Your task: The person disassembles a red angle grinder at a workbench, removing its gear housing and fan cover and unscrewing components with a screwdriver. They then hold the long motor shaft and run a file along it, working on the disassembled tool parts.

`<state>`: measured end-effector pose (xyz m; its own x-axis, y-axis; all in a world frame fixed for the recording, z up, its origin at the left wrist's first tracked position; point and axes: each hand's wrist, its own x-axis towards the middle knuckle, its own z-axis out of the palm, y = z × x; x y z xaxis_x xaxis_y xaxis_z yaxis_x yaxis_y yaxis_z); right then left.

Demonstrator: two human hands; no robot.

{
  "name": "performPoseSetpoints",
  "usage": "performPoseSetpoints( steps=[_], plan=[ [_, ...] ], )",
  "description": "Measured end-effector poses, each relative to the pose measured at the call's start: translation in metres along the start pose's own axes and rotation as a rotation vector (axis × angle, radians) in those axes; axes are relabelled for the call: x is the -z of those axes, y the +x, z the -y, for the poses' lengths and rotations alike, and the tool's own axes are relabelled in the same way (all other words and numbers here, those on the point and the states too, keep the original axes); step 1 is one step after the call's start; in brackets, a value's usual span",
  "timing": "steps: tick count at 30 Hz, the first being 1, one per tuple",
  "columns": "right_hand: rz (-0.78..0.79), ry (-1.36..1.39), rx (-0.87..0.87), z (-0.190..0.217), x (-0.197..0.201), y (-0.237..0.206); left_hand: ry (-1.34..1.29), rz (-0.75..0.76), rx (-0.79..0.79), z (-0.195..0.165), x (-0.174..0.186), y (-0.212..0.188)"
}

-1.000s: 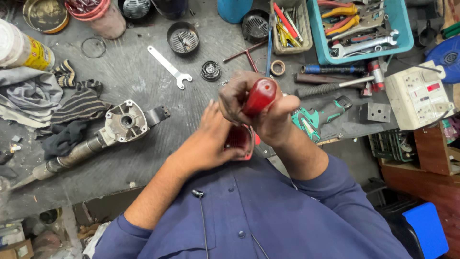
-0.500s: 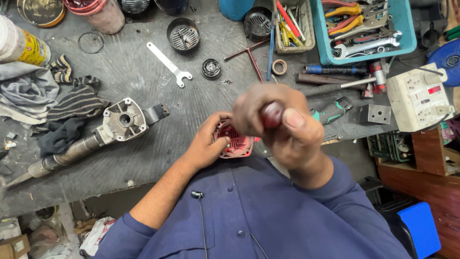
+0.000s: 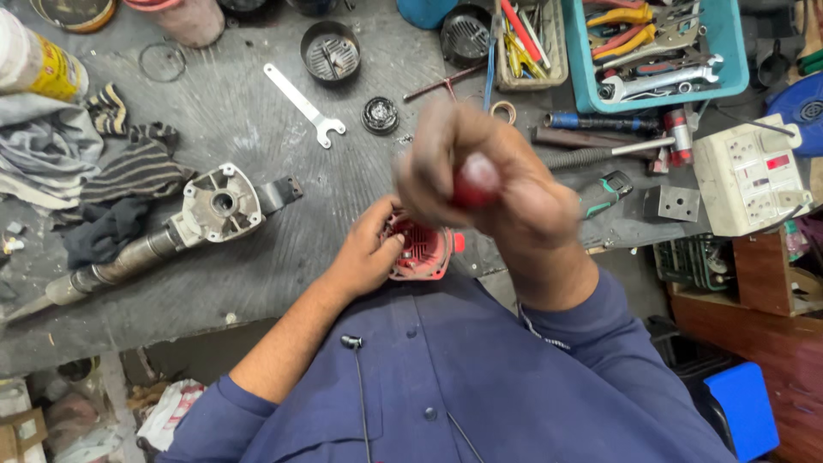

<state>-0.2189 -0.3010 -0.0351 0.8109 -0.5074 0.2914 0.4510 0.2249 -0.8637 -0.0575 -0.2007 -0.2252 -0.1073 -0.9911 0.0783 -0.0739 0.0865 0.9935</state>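
**A:** Grey and scuffed, the tabletop (image 3: 257,129) fills the far and left part of the view, its near edge running just in front of the person's chest. Where are the hands?

**B:** Start with the right hand (image 3: 489,193). It is raised toward the camera, blurred, fingers wrapped tight around a red handle (image 3: 474,182), probably a screwdriver. I cannot see the shaft, so its axis is a guess: it seems to run down and away from the camera toward the red housing (image 3: 420,249).

**A:** And the housing?

**B:** It sits at the near edge of the tabletop, below and slightly left of the right hand, open face up, ribs showing inside. The left hand (image 3: 364,257) is clamped on its left side, fingers curled over the rim, so that hand is the nearer of the 2.

**A:** Room around it?

**B:** Bare surface to the far left of the housing up to the flat spanner (image 3: 302,105). Farther left lies the hammer-drill body (image 3: 219,206), long axis slanting near-left. To the right, a green-handled tool (image 3: 604,193) and a white socket box (image 3: 747,176) crowd in; the blue tray (image 3: 573,60) of tools stands far right.
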Motion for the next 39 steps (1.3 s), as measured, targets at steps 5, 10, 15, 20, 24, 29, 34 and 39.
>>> performPoseSetpoints(
  steps=[5,10,15,20,24,29,34,39],
  plan=[
    [-0.268,-0.271,0.174,-0.009,-0.013,0.0,-0.07,0.012,0.02,-0.003,-0.001,-0.001],
    [-0.047,-0.083,0.234,-0.011,-0.005,0.01,0.037,-0.017,0.034,-0.001,0.001,0.001],
    [-0.287,-0.282,0.429,-0.033,-0.004,0.011,-0.039,0.029,0.027,-0.005,0.004,0.002],
    [-0.547,-0.457,0.44,-0.037,-0.023,-0.008,-0.029,0.044,0.027,-0.01,0.002,0.004],
    [0.021,0.039,0.198,-0.009,-0.006,0.001,0.047,0.047,-0.028,-0.008,0.002,0.006],
    [-0.265,-0.368,0.289,-0.008,-0.022,0.014,0.102,0.046,-0.034,-0.004,0.003,0.005],
    [-0.493,-0.417,0.252,-0.009,-0.033,0.004,-0.003,0.041,-0.029,-0.004,0.003,0.006],
    [-0.007,-0.152,0.185,0.0,0.006,-0.008,0.017,0.044,-0.017,-0.005,0.002,0.004]
  ],
)
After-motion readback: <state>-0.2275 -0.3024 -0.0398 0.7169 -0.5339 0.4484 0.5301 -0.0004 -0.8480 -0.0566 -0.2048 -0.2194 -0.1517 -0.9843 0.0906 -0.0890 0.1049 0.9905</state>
